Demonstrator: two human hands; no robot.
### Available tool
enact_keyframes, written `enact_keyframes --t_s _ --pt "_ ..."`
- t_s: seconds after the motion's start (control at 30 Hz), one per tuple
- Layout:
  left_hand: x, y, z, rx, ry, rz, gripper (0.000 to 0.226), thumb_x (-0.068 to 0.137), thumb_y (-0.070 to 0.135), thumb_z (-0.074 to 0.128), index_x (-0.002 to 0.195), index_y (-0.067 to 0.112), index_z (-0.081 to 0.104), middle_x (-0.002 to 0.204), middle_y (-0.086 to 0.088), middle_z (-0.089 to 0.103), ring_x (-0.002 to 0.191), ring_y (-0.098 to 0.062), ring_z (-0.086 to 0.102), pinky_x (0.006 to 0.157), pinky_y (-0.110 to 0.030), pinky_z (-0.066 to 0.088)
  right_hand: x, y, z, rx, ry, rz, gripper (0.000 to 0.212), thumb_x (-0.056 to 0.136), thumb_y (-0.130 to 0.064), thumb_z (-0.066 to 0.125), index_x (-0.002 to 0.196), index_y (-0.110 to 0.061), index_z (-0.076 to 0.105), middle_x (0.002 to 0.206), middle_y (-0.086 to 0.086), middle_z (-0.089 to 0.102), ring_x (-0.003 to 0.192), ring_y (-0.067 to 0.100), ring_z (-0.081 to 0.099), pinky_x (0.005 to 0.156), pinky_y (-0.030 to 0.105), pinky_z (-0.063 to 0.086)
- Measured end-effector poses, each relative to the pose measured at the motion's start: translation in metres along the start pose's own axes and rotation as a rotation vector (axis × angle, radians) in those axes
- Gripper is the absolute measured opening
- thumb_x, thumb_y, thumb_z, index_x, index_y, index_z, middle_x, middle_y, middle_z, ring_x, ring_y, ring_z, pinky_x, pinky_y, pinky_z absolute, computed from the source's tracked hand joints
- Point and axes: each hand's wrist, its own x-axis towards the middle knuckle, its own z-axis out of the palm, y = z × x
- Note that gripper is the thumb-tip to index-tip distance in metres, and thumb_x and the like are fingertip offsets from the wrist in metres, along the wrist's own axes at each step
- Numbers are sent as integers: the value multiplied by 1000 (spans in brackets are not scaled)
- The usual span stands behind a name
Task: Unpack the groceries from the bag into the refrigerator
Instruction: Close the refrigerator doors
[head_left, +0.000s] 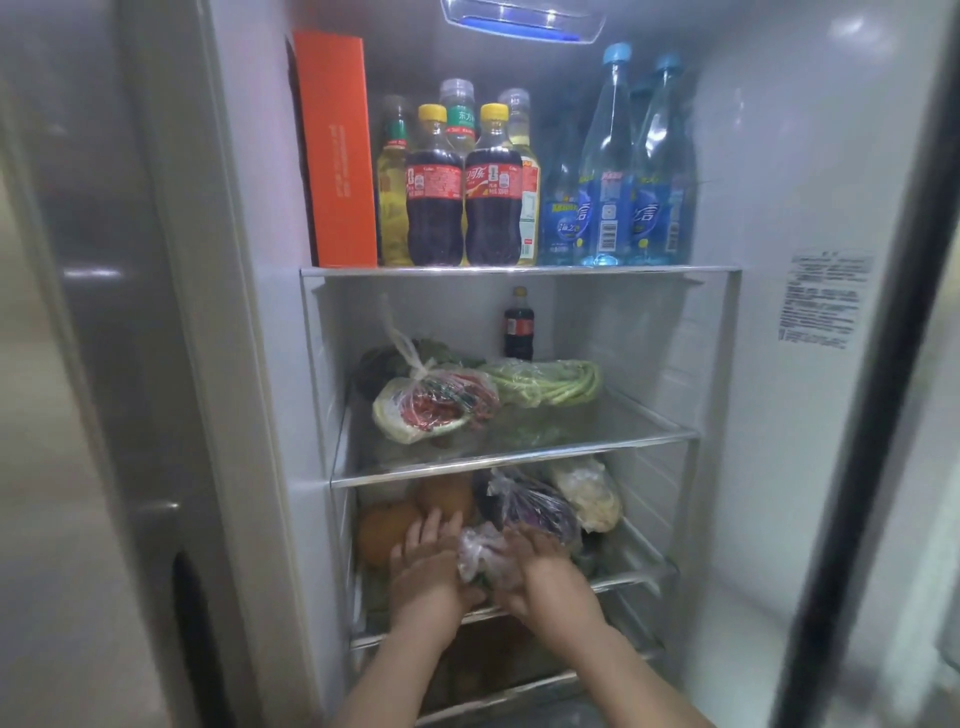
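A: Where's the bag?
B: The clear plastic bag (480, 553) sits on the lower shelf (631, 577), between 2 hands; left hand (428, 564) presses it with straight fingers; right hand (540, 569) curls round it.

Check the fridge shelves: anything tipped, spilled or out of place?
No spill or tipping shows. One oddity: a lone cola bottle stands upright at the back of the middle shelf behind bagged vegetables, apart from the other drinks on the top shelf.

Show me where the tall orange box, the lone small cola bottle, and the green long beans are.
Tall orange box (340, 156): head view, front face.
Lone small cola bottle (518, 326): head view, red label.
Green long beans (545, 383): head view, bundle middle.
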Motion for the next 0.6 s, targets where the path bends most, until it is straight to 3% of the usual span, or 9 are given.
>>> enact_keyframes --t_s 0.13,0.3,0.47,0.6 --pt "-16 9 -2 -55 39 57 88 78 54 63 149 33 15 159 1 9 146 -22 8 116 -38 14 -21 1 -9 -28 27 5 80 81 -54 61 147 -24 28 150 4 29 133 28 33 101 41 43" --pt "-48 29 -4 -38 109 146 93 74 57 68 147 32 18 157 1 16 144 -23 12 116 -39 13 -55 7 -18 -58 77 1 79 81 -55 62 147 -23 31 149 5 33 134 25 33 107 37 37" --pt "-91 45 -4 -105 61 192 88 79 47 68 148 35 15 157 3 16 145 -21 11 116 -44 17 -100 10 -26 -28 42 47 80 83 -52 64 148 -18 32 153 11 30 141 26 27 111 39 33" --pt "-144 54 0 -155 -20 197 82 84 46 63 150 29 16 159 3 13 146 -20 6 116 -38 11 -161 10 -32 4 80 47 81 80 -56 65 144 -12 40 147 17 40 135 32 37 110 40 35"
